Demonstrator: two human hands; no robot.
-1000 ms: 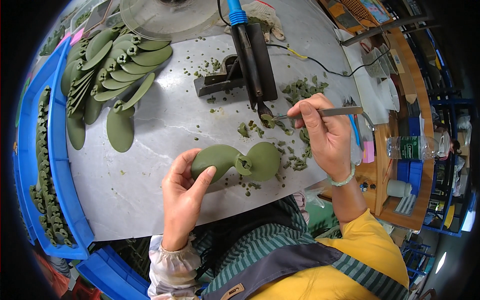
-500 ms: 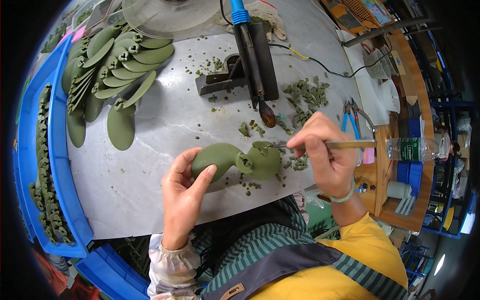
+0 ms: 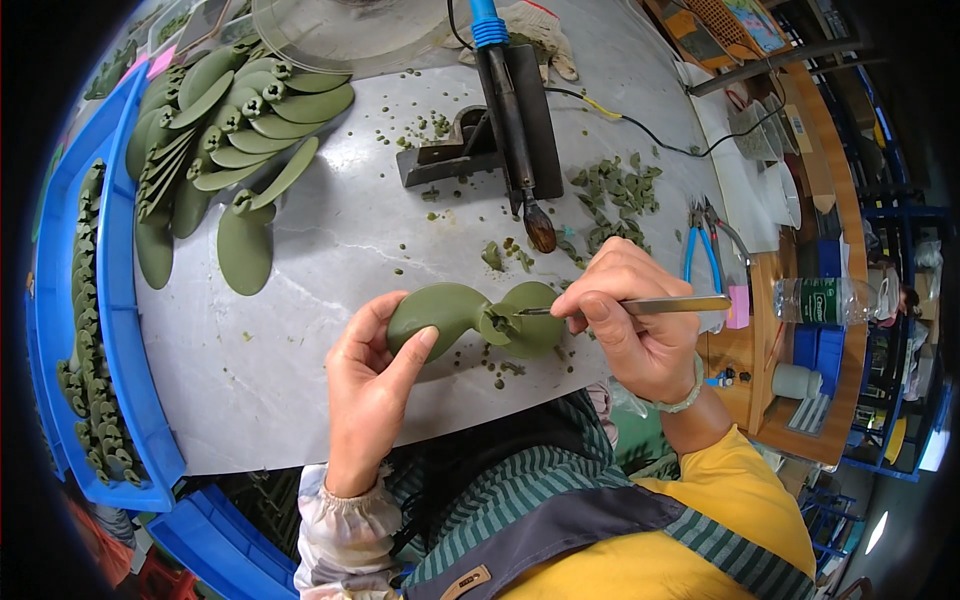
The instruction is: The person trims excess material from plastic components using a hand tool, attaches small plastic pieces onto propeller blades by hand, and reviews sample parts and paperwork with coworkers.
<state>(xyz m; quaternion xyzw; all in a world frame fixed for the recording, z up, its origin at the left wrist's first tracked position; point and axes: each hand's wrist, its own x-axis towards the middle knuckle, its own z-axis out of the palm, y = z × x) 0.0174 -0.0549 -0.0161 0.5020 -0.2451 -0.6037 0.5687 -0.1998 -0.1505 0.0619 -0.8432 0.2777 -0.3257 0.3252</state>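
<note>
Left hand [image 3: 375, 385] grips green propeller [image 3: 478, 315], hub obscured.

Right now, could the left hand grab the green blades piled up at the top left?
Probably not yet. The left hand is gripping the green propeller while the right hand works on it with a metal tool. The pile of green blades lies across bare table, nothing blocking.

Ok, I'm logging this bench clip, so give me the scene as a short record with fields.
left hand: holds one blade of the green propeller
right hand: holds a thin metal tool, tip at the propeller hub
bench: grey worktop, green trimmings scattered
nearby: soldering iron on its stand; pile of green propellers; blue bin
</note>
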